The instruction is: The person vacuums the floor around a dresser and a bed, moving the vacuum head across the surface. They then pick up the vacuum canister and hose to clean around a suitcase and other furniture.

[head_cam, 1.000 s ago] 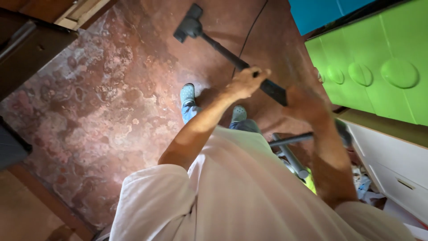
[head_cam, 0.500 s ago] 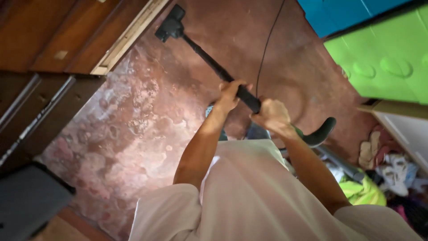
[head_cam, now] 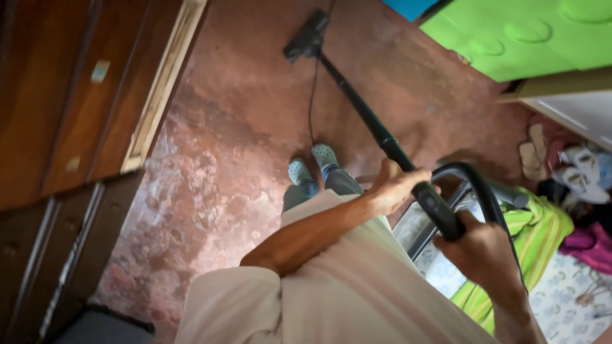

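I hold a black vacuum wand (head_cam: 363, 108) in both hands. My left hand (head_cam: 394, 188) grips the tube lower down, my right hand (head_cam: 482, 253) is closed on the handle near the black hose (head_cam: 483, 188). The wand slants up across the view to its floor head (head_cam: 306, 37), which rests on the mottled reddish floor (head_cam: 217, 159). A thin black cord (head_cam: 312, 102) runs along the floor toward my feet in pale blue clogs (head_cam: 312, 163). My white shirt fills the lower part of the view.
Dark wooden furniture (head_cam: 70, 108) lines the left side. A bright green cabinet (head_cam: 529, 35) and a white drawer unit (head_cam: 574, 111) stand at upper right. A green-striped cloth (head_cam: 529, 236), shoes (head_cam: 532, 153) and clothes lie at right on a patterned mat (head_cam: 574, 306).
The view has swung right. The floor head has shifted from the wooden furniture toward the green cabinet, and my hands have pulled the wand back and to the right.
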